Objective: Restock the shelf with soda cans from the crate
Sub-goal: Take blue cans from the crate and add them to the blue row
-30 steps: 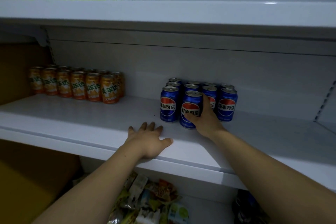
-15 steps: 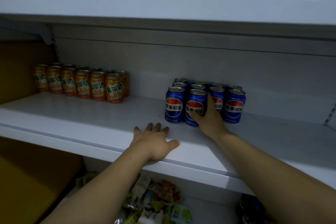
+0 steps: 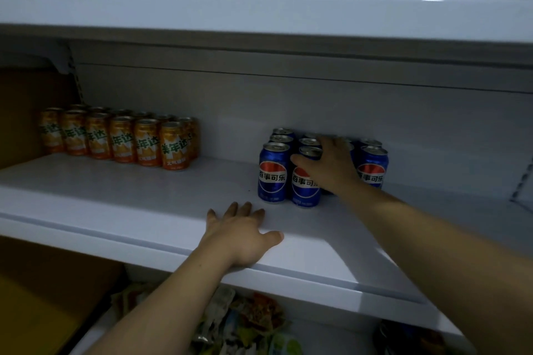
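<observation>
White shelf (image 3: pixel 144 210), dim light; orange cans (image 3: pixel 121 140) far left, blue cans (image 3: pixel 274 171) right of centre, all upright, packed tight. Right hand (image 3: pixel 331 164) on blue block: fingers draped over tops toward far rows, thumb against rim of front can (image 3: pixel 304 184), gripping or only pressing, cannot tell. Left hand (image 3: pixel 242 233) flat on near shelf edge, fingers spread, holding nothing, near and left of block. Right hand clearly closer for squaring front row. Crate out of view
</observation>
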Tool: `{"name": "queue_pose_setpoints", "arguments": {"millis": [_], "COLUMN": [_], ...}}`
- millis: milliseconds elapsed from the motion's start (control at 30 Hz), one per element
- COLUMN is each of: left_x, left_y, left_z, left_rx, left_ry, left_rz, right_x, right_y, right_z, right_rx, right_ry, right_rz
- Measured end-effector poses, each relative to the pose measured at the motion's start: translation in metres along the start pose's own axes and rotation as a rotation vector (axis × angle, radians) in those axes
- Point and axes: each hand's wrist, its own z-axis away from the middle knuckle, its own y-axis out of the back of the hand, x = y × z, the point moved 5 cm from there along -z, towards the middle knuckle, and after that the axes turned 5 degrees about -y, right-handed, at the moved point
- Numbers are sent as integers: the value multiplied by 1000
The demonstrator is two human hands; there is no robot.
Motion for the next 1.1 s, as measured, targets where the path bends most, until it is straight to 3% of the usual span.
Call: {"name": "queue_pose_setpoints", "arguments": {"millis": [133,367,500,733,1100], "left_x": [0,1,0,-2,-1], "left_y": [1,1,1,0,0], "left_z": [-2,0,-1,-2,-4], "left_rx": [6,16,19,30,39], "left_ry": [2,-4,-2,3,9], "left_rz": [-1,11,15,30,36], "right_x": [-11,-13,-23,-22,-19], "right_y": [-3,-1,11,-4,-7], "right_z": [-8,-8,-28,-61,-65], "right_rx": [-116,-167,-69,-395,-406], "right_ry": [46,56,67,-151,-65], "right_rz": [244,252,249,237,269]}}
